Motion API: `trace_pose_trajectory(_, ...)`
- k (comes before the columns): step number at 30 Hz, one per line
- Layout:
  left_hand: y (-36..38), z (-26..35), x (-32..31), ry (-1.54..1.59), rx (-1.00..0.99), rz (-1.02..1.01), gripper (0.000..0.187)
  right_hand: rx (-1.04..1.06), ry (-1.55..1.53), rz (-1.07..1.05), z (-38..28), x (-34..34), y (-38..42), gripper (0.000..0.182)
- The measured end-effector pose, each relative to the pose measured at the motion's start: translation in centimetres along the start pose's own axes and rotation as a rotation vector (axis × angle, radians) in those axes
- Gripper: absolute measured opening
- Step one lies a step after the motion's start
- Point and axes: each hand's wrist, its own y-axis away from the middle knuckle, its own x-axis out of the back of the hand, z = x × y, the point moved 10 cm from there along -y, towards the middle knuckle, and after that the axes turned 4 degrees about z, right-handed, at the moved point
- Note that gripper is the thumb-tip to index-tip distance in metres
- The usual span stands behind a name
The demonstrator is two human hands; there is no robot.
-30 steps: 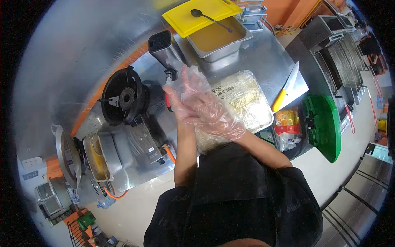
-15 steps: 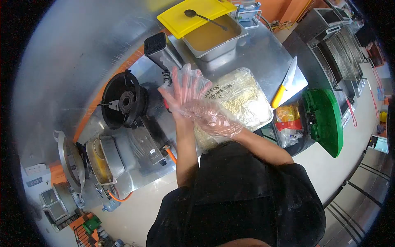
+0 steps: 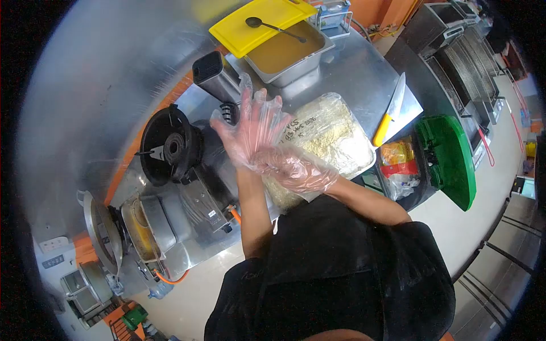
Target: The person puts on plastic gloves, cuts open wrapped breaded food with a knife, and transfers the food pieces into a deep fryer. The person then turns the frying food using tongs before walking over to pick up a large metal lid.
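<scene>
My left hand (image 3: 250,128) wears a clear plastic glove and is raised with its fingers spread, holding nothing. Loose plastic stands out past its fingertips. My right hand (image 3: 296,169), gloved in the same clear plastic, has its fingers closed at my left wrist, on the glove's cuff. Beneath and beyond my hands lies a white tray (image 3: 368,160) under plastic wrap with handwritten black marks, holding pale crumbly food. Part of the tray is hidden by my right hand and forearm.
A yellow-handled knife (image 3: 389,116) lies right of the tray. Behind are a steel pan (image 3: 293,77) of tan liquid, a yellow cutting board (image 3: 233,31) with a black spoon (image 3: 276,28), and a knife block (image 3: 215,74). A gas burner (image 3: 170,148) stands left; an open green-lidded bin (image 3: 455,162), right.
My left hand's fingers have spread wider, and the glove's plastic reaches higher past them. My right hand stays at the left wrist. The whole view has shifted slightly.
</scene>
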Motion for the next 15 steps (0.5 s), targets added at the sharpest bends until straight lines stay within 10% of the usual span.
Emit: trace_pose_trajectory(15, 1.5, -1.1, -5.6, -0.438, -0.099, -0.058, 0.099, -0.139, -0.186, -0.206, -2.3, -0.6, -1.1, 0.024)
